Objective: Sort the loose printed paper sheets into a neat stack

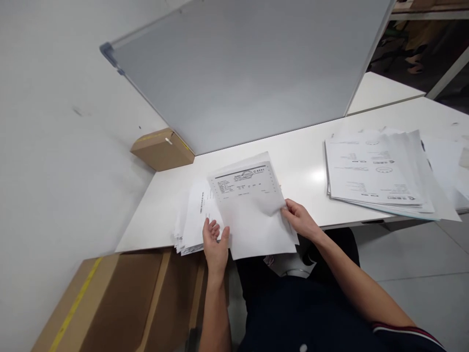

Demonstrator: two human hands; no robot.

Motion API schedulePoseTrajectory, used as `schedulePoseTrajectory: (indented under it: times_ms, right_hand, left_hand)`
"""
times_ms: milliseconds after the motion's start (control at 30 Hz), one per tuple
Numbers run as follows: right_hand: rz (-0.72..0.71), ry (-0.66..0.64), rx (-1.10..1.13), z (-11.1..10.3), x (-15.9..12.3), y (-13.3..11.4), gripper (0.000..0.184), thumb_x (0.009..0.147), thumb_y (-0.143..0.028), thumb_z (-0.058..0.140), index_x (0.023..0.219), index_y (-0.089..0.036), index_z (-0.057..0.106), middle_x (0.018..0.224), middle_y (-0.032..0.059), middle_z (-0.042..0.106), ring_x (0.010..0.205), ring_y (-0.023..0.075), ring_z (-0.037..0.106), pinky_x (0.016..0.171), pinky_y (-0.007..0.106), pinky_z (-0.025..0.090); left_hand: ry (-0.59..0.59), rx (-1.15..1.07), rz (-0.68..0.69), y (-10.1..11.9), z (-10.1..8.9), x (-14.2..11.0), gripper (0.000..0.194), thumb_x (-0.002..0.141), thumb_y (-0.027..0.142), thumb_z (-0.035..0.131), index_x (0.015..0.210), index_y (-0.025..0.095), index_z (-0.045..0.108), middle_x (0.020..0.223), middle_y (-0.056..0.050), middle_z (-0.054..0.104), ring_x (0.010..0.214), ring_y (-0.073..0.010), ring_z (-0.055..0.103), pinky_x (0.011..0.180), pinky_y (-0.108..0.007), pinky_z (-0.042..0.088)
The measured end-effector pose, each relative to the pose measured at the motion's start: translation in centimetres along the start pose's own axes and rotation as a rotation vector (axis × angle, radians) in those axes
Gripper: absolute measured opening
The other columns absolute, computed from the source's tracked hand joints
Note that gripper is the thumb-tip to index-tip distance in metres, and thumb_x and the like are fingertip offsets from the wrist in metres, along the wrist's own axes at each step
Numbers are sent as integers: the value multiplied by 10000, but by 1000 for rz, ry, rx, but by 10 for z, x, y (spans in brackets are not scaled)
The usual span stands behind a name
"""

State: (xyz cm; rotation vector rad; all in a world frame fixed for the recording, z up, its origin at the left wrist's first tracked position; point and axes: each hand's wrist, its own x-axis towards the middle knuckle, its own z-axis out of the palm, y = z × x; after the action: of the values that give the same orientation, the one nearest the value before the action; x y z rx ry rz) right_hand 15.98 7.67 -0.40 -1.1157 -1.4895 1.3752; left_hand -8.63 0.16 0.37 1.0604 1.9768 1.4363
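Note:
A printed sheet of paper (pixel 252 215) with a round stamp near its top hangs over the table's front edge, with at least one more sheet behind it. My right hand (pixel 301 220) pinches its right edge between thumb and fingers. By the sheet's lower left side is my left hand (pixel 216 244), palm up, fingers apart and holding nothing. Just beyond the left fingers lies a pile of papers (pixel 196 215), partly covered by the sheet. A larger stack of printed papers (pixel 373 171), its sheets unevenly fanned, rests farther right on the white table (pixel 304 142).
A whiteboard (pixel 249 73) stands along the back of the table. One small cardboard box (pixel 164 149) sits at the back left corner; larger cardboard boxes (pixel 120 298) are below on the left. More papers (pixel 450 166) lie at the far right.

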Motion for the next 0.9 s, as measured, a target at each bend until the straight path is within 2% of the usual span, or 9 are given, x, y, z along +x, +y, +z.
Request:
schedulePoseTrajectory:
  times_ms: [67, 133, 233, 333, 433, 533, 633, 767, 900]
  right_hand:
    - [-65, 23, -23, -9, -2, -9, 144, 834, -301, 430, 815, -192, 522, 709, -19, 509, 650, 124, 472, 586, 227, 387]
    - [-136, 55, -46, -18, -4, -19, 157, 847, -305, 432, 873, -198, 543, 739, -10, 523, 699, 137, 493, 632, 241, 400]
    - [-232, 147, -101, -34, -5, -31, 164, 850, -315, 457, 896, -202, 567, 734, -3, 535, 736, 153, 513, 667, 257, 410]
    - [-276, 275, -114, -48, -3, -33, 161, 836, -337, 494, 867, -203, 577, 704, -1, 553, 710, 158, 530, 645, 263, 425]
    - [-283, 320, -65, -58, -1, -25, 200, 816, -352, 530, 949, -211, 582, 773, 13, 600, 755, 171, 564, 662, 277, 454]
    - [-271, 277, -5, -61, -1, -14, 280, 797, -360, 560, 1038, -218, 574, 930, 36, 635, 882, 198, 580, 755, 318, 466]
    - [-267, 257, 20, -61, 0, -10, 288, 796, -370, 560, 1036, -213, 589, 1044, 49, 633, 976, 223, 568, 845, 362, 443]
    - [-285, 262, -2, -62, 1, -19, 305, 802, -384, 546, 1041, -201, 598, 1067, 57, 634, 1001, 240, 565, 871, 381, 432]
    - [-206, 224, -65, -61, 2, -23, 341, 785, -405, 559, 1048, -191, 598, 1039, 68, 646, 962, 248, 585, 812, 371, 466]
  left_hand:
    - [-66, -180, -12, 12, 8, 7, 731, 727, 373, 630, 1348, 238, 269, 1221, -121, 508, 1083, -194, 522, 916, -345, 426]
    - [-95, -301, 30, 26, 18, 13, 640, 715, 370, 645, 1281, 213, 389, 1112, -105, 587, 1032, -189, 557, 878, -322, 449]
    - [-38, -442, 177, 47, 35, 20, 352, 689, 383, 663, 970, 175, 617, 877, -45, 659, 927, -179, 594, 840, -305, 462]
    - [-15, -561, 278, 62, 51, 20, 223, 694, 380, 657, 784, 176, 644, 758, -7, 654, 847, -159, 602, 819, -295, 461]
    - [-78, -560, 326, 67, 63, 15, 192, 720, 356, 640, 797, 181, 643, 800, -10, 656, 840, -149, 597, 811, -284, 457]
    - [-159, -543, 357, 68, 71, 9, 210, 735, 352, 628, 862, 185, 637, 866, -24, 658, 891, -162, 594, 833, -291, 454]
    - [-191, -568, 378, 71, 75, 6, 225, 748, 359, 613, 891, 186, 626, 905, -35, 658, 951, -180, 586, 869, -308, 449]
    - [-176, -560, 409, 82, 75, 6, 281, 777, 383, 571, 987, 199, 600, 1001, -52, 640, 1003, -191, 568, 893, -325, 448]
    - [-206, -496, 382, 87, 73, 4, 328, 792, 406, 542, 1050, 207, 570, 1050, -63, 619, 1026, -194, 556, 904, -331, 444]
